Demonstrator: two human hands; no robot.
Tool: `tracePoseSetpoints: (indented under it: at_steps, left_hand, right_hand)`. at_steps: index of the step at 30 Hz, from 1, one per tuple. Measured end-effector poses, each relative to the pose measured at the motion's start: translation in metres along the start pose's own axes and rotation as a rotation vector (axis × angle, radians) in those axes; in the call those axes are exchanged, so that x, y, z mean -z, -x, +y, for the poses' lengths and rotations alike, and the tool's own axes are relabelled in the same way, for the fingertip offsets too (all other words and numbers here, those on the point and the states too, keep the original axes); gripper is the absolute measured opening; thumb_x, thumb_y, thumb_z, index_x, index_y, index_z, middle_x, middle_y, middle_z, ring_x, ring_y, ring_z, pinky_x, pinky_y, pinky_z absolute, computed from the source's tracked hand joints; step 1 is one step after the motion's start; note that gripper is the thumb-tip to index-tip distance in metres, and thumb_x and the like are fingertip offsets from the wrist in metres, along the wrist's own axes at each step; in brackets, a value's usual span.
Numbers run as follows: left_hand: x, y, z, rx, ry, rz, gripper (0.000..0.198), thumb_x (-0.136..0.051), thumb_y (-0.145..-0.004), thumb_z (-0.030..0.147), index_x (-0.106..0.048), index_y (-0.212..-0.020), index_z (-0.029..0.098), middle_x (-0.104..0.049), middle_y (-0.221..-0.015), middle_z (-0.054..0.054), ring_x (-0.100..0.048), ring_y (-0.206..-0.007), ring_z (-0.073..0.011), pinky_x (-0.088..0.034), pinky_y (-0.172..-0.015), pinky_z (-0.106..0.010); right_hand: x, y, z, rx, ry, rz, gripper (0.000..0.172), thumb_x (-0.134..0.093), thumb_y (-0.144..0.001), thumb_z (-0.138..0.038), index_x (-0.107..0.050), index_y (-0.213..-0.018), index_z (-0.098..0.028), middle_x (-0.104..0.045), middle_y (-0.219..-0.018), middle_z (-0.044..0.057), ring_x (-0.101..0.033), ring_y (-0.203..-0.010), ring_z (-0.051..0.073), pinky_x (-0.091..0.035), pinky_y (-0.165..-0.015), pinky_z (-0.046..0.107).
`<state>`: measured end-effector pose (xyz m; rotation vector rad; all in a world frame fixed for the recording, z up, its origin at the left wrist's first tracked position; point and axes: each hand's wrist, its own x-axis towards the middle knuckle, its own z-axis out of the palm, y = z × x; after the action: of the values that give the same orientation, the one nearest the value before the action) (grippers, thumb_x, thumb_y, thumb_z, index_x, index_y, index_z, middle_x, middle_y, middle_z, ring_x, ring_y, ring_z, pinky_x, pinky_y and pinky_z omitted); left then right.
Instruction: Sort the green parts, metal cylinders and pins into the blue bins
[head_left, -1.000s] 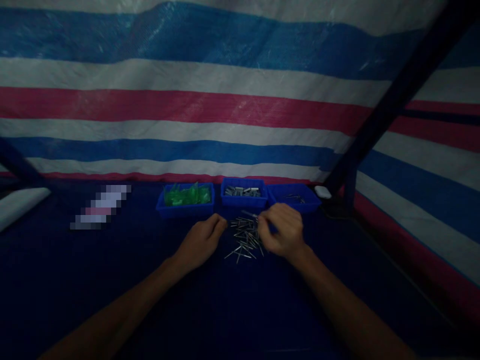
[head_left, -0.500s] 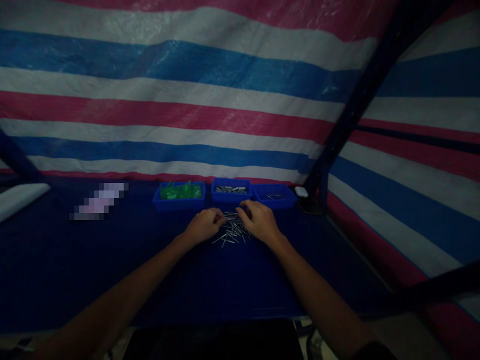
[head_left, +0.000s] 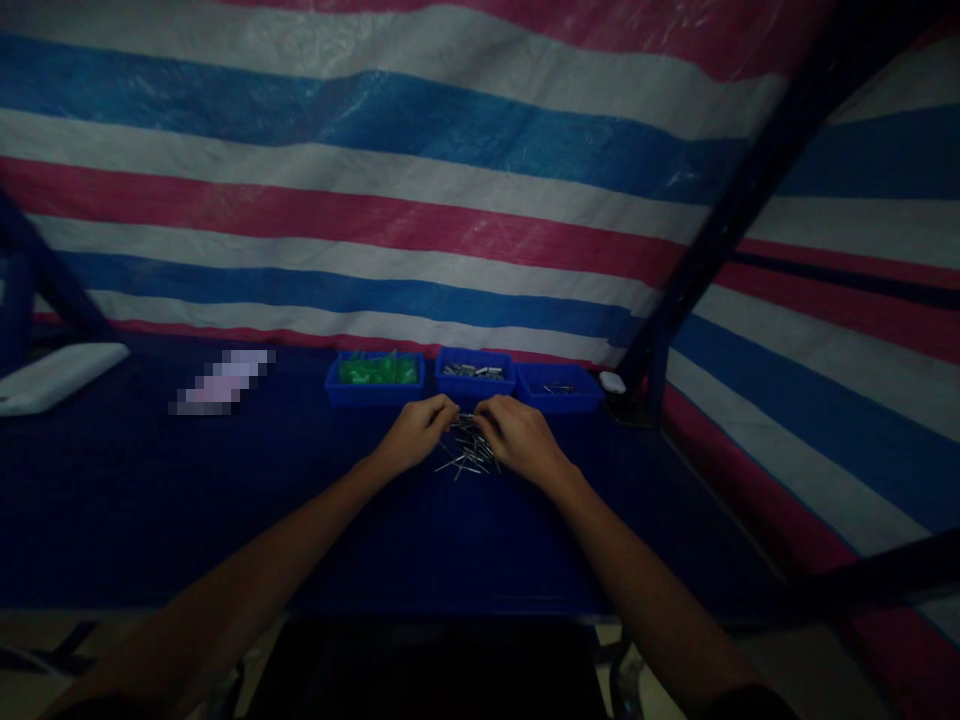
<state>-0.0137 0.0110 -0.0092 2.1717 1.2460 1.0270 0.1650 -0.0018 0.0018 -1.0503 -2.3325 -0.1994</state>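
Observation:
A loose heap of thin metal pins (head_left: 469, 458) lies on the dark blue table (head_left: 225, 500). My left hand (head_left: 415, 432) rests at the heap's left edge with its fingers curled and pinched together at the tips. My right hand (head_left: 520, 438) sits at the heap's right edge, fingers also curled over the pins. The fingertips of both hands nearly meet above the heap. What they pinch is too small and dark to make out.
Three blue trays stand behind the heap: one with green pieces (head_left: 375, 370), one with metal parts (head_left: 475, 372), one nearly bare (head_left: 561, 388). A small white object (head_left: 612, 382) lies by a dark post (head_left: 660, 330). A white slab (head_left: 56, 375) lies far left. A striped tarp backs the table.
The camera pulled back and tilted, so the table's near edge now shows. My right hand came down from above the heap to its right edge; both hands closed in toward each other.

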Motion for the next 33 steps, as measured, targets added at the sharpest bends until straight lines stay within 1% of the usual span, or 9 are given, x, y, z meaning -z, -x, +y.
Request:
tracePoseSetpoints:
  at_steps: [4, 8, 11, 13, 16, 21, 24, 29, 33]
  left_hand:
    - [0.011, 0.0, -0.004, -0.068, -0.058, -0.122, 0.028, -0.037, -0.087, 0.033, -0.058, -0.081, 0.016, -0.055, -0.064, 0.003, -0.049, -0.057, -0.0096, -0.035, -0.056, -0.02]
    - [0.027, 0.001, -0.018, -0.16, -0.213, -0.408, 0.021, -0.051, -0.08, 0.031, -0.06, -0.096, 0.02, -0.058, -0.079, 0.0, -0.052, -0.066, -0.011, -0.038, -0.061, -0.021]
    - [0.032, 0.002, -0.028, -0.186, -0.297, -0.482, 0.015, -0.054, -0.078, 0.028, -0.062, -0.09, 0.022, -0.057, -0.087, -0.002, -0.053, -0.076, -0.0128, -0.039, -0.068, -0.023]
    - [0.03, 0.002, -0.031, -0.183, -0.299, -0.47, 0.012, -0.052, -0.079, 0.027, -0.062, -0.083, 0.02, -0.056, -0.085, -0.002, -0.053, -0.075, -0.0131, -0.039, -0.068, -0.023]
    - [0.022, 0.001, -0.031, -0.146, -0.263, -0.373, 0.011, -0.049, -0.081, 0.025, -0.059, -0.081, 0.019, -0.057, -0.083, -0.002, -0.053, -0.073, -0.0135, -0.039, -0.066, -0.024]
    - [0.011, 0.0, -0.025, -0.07, -0.131, -0.177, 0.018, -0.04, -0.085, 0.027, -0.055, -0.086, 0.016, -0.059, -0.079, -0.002, -0.054, -0.072, -0.0137, -0.04, -0.066, -0.024]
    - [0.007, 0.001, -0.021, -0.072, -0.073, -0.162, 0.02, -0.038, -0.086, 0.027, -0.055, -0.085, 0.016, -0.059, -0.078, -0.001, -0.054, -0.071, -0.0131, -0.041, -0.066, -0.024]
    - [0.003, 0.003, -0.016, -0.091, -0.104, -0.212, 0.021, -0.038, -0.087, 0.028, -0.056, -0.089, 0.016, -0.059, -0.076, -0.001, -0.054, -0.07, -0.0126, -0.04, -0.065, -0.023]
    - [0.001, 0.005, -0.018, -0.159, -0.319, -0.283, 0.02, -0.049, -0.083, 0.032, -0.057, -0.098, 0.022, -0.058, -0.08, -0.001, -0.055, -0.074, -0.0143, -0.039, -0.065, -0.024]
  right_hand:
    - [0.002, -0.003, 0.008, -0.127, 0.069, 0.02, 0.021, -0.037, -0.089, -0.026, -0.055, -0.085, -0.018, -0.063, -0.079, 0.005, -0.058, -0.074, 0.016, -0.039, -0.067, 0.025]
    - [0.013, 0.003, 0.047, -0.585, 0.2, 0.213, 0.027, -0.035, -0.089, -0.034, -0.054, -0.098, -0.016, -0.064, -0.076, 0.007, -0.06, -0.069, 0.02, -0.037, -0.061, 0.028]
    - [0.022, 0.016, 0.075, -0.815, 0.222, 0.294, 0.04, -0.042, -0.084, -0.039, -0.047, -0.113, -0.012, -0.063, -0.072, 0.008, -0.059, -0.067, 0.023, -0.037, -0.058, 0.03]
    - [0.023, 0.02, 0.079, -0.807, 0.173, 0.316, 0.041, -0.043, -0.083, -0.039, -0.048, -0.113, -0.012, -0.062, -0.07, 0.007, -0.059, -0.066, 0.023, -0.038, -0.059, 0.03]
    - [0.016, 0.016, 0.058, -0.64, 0.034, 0.279, 0.036, -0.04, -0.085, -0.039, -0.052, -0.108, -0.015, -0.06, -0.066, 0.004, -0.057, -0.063, 0.019, -0.038, -0.058, 0.027]
    - [-0.006, 0.002, 0.002, -0.212, -0.138, 0.041, 0.024, -0.04, -0.088, -0.032, -0.055, -0.101, -0.019, -0.062, -0.074, 0.001, -0.057, -0.065, 0.014, -0.038, -0.061, 0.023]
    - [-0.013, 0.002, -0.015, -0.108, -0.113, -0.034, 0.017, -0.042, -0.087, -0.027, -0.057, -0.092, -0.02, -0.064, -0.082, 0.003, -0.058, -0.072, 0.013, -0.038, -0.063, 0.023]
    - [-0.008, -0.001, -0.006, -0.201, 0.039, -0.014, 0.018, -0.039, -0.088, -0.027, -0.055, -0.085, -0.019, -0.064, -0.075, 0.004, -0.06, -0.069, 0.016, -0.036, -0.06, 0.025]
    - [0.004, 0.0, 0.031, -0.578, 0.157, 0.227, 0.026, -0.037, -0.088, -0.034, -0.053, -0.097, -0.016, -0.062, -0.068, 0.006, -0.058, -0.061, 0.02, -0.034, -0.056, 0.027]
